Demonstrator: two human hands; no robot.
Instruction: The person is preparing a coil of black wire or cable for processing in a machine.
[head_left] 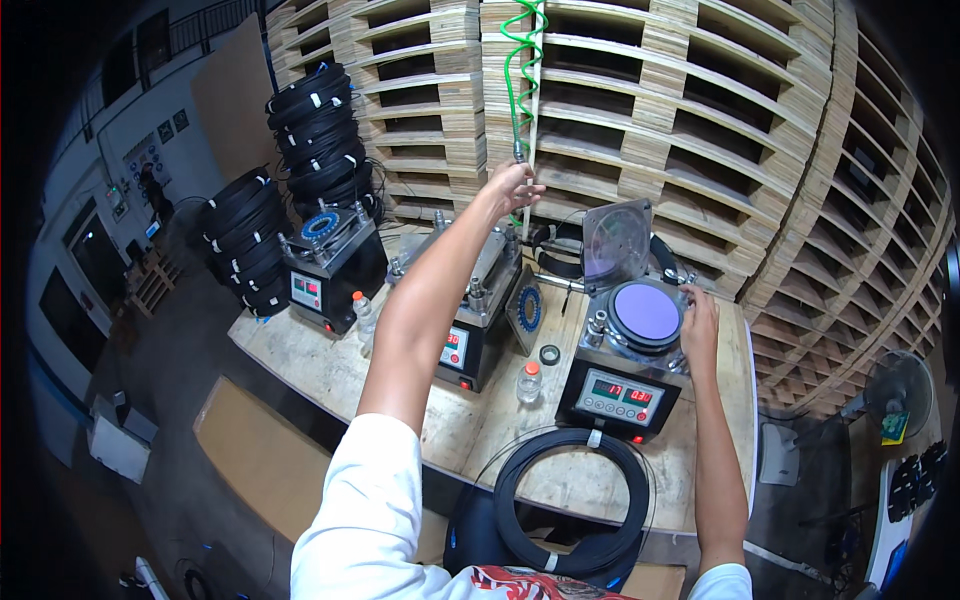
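Note:
My left hand (514,186) is raised far out at the pallets, fingers curled at the metal fitting (519,151) on the lower end of a green coiled air hose (524,45). On the right side of the nearest polishing machine (610,392), my right hand (701,318) has its fingertips bent against a metal corner post (688,279). A round purple polishing pad (646,312) lies on top of this machine. Behind the pad, a clear-looking round disc in a square plate (617,240) stands tilted up. Red and green digits glow on the front panel.
Two more polishing machines (470,345) (335,285) stand to the left. Orange-capped bottles (529,384), a black tape roll (549,355) and a blue-ringed plate (528,308) sit between them. A black cable coil (572,500) hangs over the front edge. Stacked pallets (640,130) wall the back.

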